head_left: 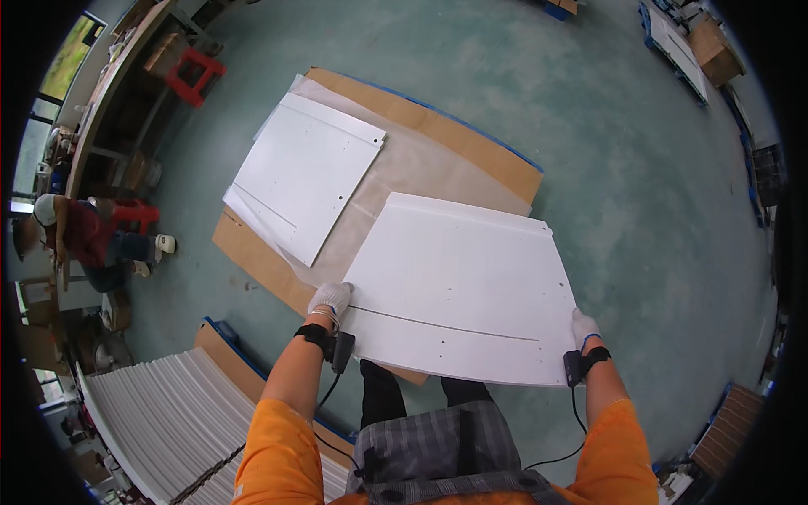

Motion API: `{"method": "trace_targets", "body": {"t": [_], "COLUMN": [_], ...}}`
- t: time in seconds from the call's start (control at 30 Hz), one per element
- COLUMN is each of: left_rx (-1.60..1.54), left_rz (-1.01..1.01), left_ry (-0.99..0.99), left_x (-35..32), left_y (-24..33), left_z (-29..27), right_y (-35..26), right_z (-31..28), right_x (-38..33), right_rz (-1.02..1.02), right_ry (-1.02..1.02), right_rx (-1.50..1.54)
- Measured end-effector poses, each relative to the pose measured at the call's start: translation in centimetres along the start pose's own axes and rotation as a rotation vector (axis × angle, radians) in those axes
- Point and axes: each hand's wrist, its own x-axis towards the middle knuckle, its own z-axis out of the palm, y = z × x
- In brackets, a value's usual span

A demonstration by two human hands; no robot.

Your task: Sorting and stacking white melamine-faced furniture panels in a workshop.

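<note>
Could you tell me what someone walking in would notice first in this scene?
The big white panel at the centre stands out, gripped at its near corners by the gloved left hand and right hand. Beyond it to the left, a second white panel lies on brown cardboard spread over the green floor. At the lower left sits a stack of white slats.

Second white panel [305, 185] upper centre, lying on cardboard sheet [471, 143] with translucent film on the green floor [606, 151]. Stack of white slats [160, 421] lower left. Red stool [195, 74] upper left, seated person [93, 240] at left edge. Cardboard box [715, 50] upper right.
</note>
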Motion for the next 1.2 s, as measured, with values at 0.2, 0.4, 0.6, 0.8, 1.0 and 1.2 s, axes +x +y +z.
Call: {"method": "trace_targets", "body": {"t": [0.2, 0.4, 0.6, 0.8, 1.0, 1.2], "left_rx": [-0.145, -0.205, -0.27, -0.35, -0.341, -0.483], "left_rz": [-0.058, -0.027, 0.009, 0.068, 0.134, 0.228], "left_ry": [0.025, 0.18, 0.274, 0.318, 0.348, 0.354], "left_x": [2.3, 5.6, 10.7, 17.9, 24.8, 29.1], "left_y": [1.0, 1.9, 0.7, -1.7, -3.3, -4.8], "left_z": [1.1, 1.5, 3.4, 6.4, 9.2, 11.3], "right_y": [0.0, -1.6, -2.6, -1.7, 0.8, 1.5], "right_z": [2.1, 5.3, 10.8, 18.7, 26.0, 30.9], "right_x": [1.7, 3.1, 4.6, 7.6, 11.4, 12.0], "right_rz": [0.04, 0.042, 0.036, 0.005, -0.013, -0.057], "right_ry": [0.078, 0.035, 0.113, 0.134, 0.027, 0.082], "right_rx": [0.012, 0.277, 0.19, 0.379, 0.62, 0.801]}}
